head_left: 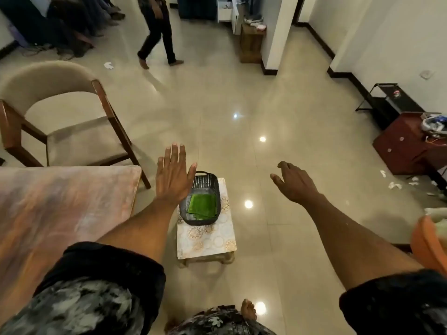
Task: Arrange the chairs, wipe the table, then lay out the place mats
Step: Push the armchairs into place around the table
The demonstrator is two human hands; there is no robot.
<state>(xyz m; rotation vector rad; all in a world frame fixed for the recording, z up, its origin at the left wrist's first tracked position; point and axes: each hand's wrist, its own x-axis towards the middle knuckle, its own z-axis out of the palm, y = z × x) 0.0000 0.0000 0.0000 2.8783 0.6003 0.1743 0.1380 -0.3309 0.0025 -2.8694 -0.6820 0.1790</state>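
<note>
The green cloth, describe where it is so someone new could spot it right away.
Just off the corner of the marbled table a small patterned stool stands on the floor. A dark slotted basket sits on it, below the left hand. The folded green cloth lies inside, the only bright green thing around.

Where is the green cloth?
In the head view, the green cloth lies inside the dark basket on the small patterned stool, right of the table.

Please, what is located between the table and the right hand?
In the head view, between the table and the right hand are the left hand and a dark basket on a small stool.
</note>
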